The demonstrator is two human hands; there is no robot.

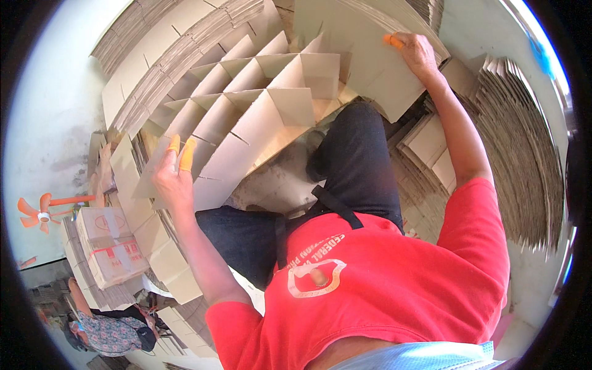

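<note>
A cardboard divider grid (231, 92), made of slotted brown strips crossing each other, stands tilted in front of me with its cells open upward. My left hand (174, 182), with orange covers on two fingertips, pinches a panel at the grid's near left corner. Far to the right, my right hand (420, 57) is closed at the edge of a large flat cardboard sheet (376, 68). One orange-covered fingertip of that hand points left over the sheet; its other fingers are partly hidden.
Stacked slotted cardboard strips (179, 52) lie beyond the grid. A tall pile of cardboard (521, 154) leans at the right. On the left are a taped carton (112, 246) and an orange fan (43, 213). Another person (111, 332) is at the lower left.
</note>
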